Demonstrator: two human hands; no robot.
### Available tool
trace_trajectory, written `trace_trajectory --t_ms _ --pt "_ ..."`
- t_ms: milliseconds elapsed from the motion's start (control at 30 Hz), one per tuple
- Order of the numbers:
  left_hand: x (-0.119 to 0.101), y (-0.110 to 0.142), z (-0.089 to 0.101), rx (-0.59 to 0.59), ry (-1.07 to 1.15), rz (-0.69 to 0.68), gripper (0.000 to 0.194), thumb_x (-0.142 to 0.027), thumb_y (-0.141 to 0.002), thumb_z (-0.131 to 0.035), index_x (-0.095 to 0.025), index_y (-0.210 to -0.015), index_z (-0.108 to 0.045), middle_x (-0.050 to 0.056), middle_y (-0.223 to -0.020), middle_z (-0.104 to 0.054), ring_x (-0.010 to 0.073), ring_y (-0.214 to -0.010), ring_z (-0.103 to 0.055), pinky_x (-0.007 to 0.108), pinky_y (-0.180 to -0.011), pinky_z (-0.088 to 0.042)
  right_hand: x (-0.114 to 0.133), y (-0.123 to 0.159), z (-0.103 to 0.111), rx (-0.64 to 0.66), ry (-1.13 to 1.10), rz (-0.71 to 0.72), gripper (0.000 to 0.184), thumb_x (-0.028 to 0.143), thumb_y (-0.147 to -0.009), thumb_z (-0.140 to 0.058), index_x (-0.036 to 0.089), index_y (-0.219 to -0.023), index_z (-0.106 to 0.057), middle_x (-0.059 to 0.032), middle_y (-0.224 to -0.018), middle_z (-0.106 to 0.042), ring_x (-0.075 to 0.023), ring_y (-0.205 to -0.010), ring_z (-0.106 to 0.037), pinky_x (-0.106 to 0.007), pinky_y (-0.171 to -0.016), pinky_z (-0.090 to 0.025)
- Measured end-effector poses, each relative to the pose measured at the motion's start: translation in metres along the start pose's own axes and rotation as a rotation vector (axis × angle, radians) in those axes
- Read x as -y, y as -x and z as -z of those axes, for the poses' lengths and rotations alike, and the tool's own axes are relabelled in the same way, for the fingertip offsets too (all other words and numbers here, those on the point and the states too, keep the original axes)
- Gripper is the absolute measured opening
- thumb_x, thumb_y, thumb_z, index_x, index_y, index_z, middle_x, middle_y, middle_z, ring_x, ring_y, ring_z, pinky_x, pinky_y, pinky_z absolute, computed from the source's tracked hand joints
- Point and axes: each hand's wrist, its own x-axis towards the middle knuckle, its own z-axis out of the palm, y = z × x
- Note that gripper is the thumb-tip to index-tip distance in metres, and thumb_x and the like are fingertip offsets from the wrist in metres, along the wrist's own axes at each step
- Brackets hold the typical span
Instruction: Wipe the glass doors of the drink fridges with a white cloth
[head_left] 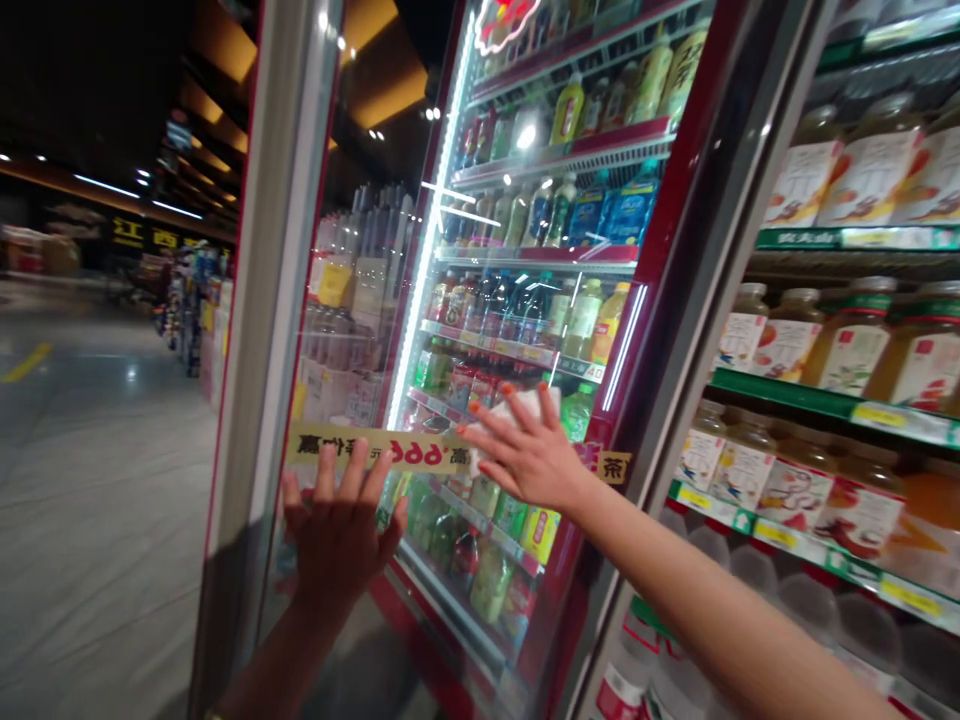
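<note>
The right hand lies spread over a white cloth, pressing it to the glass door of a drinks fridge, beside a yellow strip. The left hand, also spread, rests flat on the glass, its fingertips at the strip's lower edge.

Left of the green-edged store shelving, a polished grey floor runs down an aisle toward distant stocked racks. Amber ceiling panels and strip lights glow overhead.

My left hand and right hand on the cooler's glass door, bottled drinks on shelves behind it, jars on shelving to the right, aisle far left
</note>
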Motion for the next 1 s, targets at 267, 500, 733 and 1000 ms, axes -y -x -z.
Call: trace_trajectory --t_ms 267,500,733,1000 --pt "0.001 0.003 -0.005 0.028 0.014 0.025 0.101 -0.037 -0.095 -0.079 -0.022 -0.179 -0.024 0.019 -0.171 -0.050 0.0342 -0.174 -0.023 0.069 -0.146 -0.015 0.006 -0.073 0.013 -0.260 -0.005 -0.299 0.069 0.055 -0.116 -0.038 0.033 -0.179 -0.024 -0.0003 -0.190 -0.023 -0.0344 -0.178 -0.014 -0.080 -0.139 -0.009" --pt "-0.001 0.004 -0.010 0.079 0.008 0.088 0.104 -0.038 -0.099 -0.076 -0.012 -0.179 -0.015 0.026 -0.175 -0.040 0.0332 -0.174 -0.020 0.068 -0.147 -0.005 0.009 -0.040 0.005 -0.005 -0.081 0.029 0.063 0.061 -0.114 -0.044 0.048 -0.175 -0.032 0.0096 -0.186 -0.033 -0.0311 -0.175 -0.025 -0.073 -0.142 -0.015" --pt "-0.001 0.007 -0.019 -0.026 0.030 0.097 0.101 -0.039 -0.101 -0.072 -0.008 -0.178 -0.015 0.031 -0.177 -0.036 0.0369 -0.175 -0.019 0.070 -0.144 -0.014 0.026 -0.135 0.006 -0.325 0.013 -0.153 0.065 0.046 -0.116 -0.037 0.031 -0.179 -0.030 -0.0008 -0.190 -0.024 -0.0392 -0.177 -0.007 -0.082 -0.137 0.002" --pt "0.002 0.021 -0.027 -0.064 0.059 0.150 0.086 -0.052 -0.108 -0.050 -0.005 -0.174 -0.023 0.034 -0.176 -0.030 0.0425 -0.176 -0.012 0.075 -0.143 -0.012 0.003 -0.145 0.019 -0.245 -0.015 0.050 0.067 0.054 -0.115 -0.041 0.033 -0.178 -0.033 0.0029 -0.188 -0.029 -0.0331 -0.178 -0.009 -0.071 -0.142 0.002"
